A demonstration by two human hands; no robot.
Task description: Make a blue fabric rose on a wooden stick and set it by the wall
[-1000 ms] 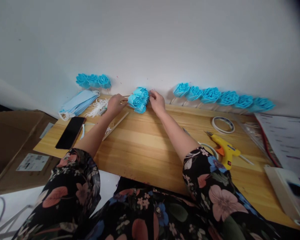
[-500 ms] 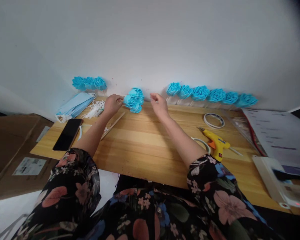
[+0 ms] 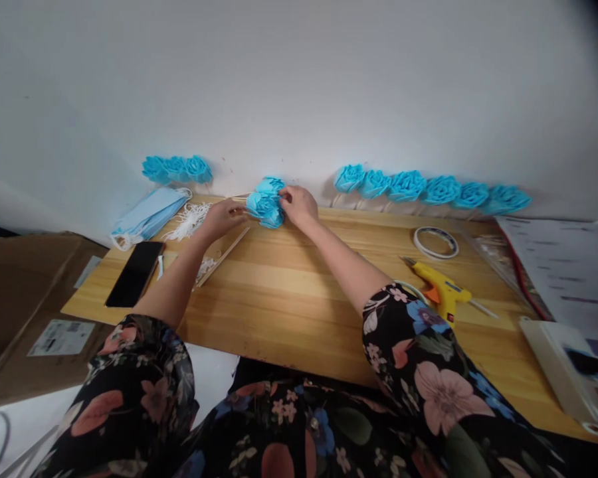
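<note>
A small cluster of blue artificial flowers [image 3: 265,204] is between my two hands, above the far part of the wooden table. My left hand [image 3: 224,218] is closed at the cluster's left side, around its thin stems, which are mostly hidden. On the right side, my right hand [image 3: 298,204] pinches the edge petals of the blue flowers with thumb and fingers. Several more blue flowers on sticks lean against the wall in a row at right [image 3: 407,186], and a shorter row [image 3: 177,169] leans at left.
At left lie blue face masks [image 3: 149,211], white elastic cords [image 3: 192,219], a black phone [image 3: 134,273] and thin wooden sticks [image 3: 224,255]. A yellow glue gun [image 3: 442,285], a tape roll [image 3: 436,242], papers [image 3: 568,279] and a white device [image 3: 561,372] occupy the right. A cardboard box [image 3: 24,292] stands left of the table.
My right hand has moved left from beside the flower cluster and now touches its right petals. My left hand has stayed at the stems, shifting slightly lower. The view has shifted a little.
</note>
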